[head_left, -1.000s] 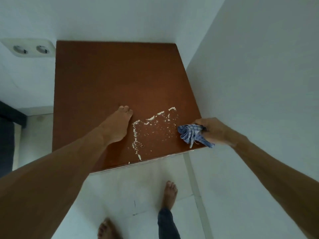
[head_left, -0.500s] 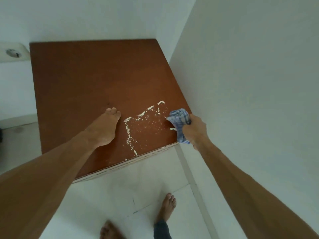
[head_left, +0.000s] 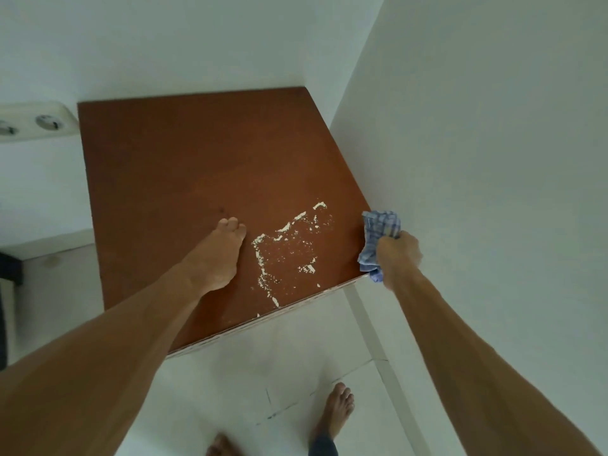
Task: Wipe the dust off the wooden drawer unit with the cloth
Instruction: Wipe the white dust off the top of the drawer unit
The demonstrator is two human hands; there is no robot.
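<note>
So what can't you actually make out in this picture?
All in the head view:
1. Drawer unit: its front and drawers are hidden beneath its own top.
2. Right hand: the fingers are hidden behind the hand's back and in the cloth.
3. Wall socket: cut off by the left edge.
4. White flecks: too small to tell dust from chipped finish.

Double wall socket (head_left: 31, 123) at left; pale tiled floor (head_left: 263, 373) below; dark object (head_left: 6, 274) at the left edge.
</note>
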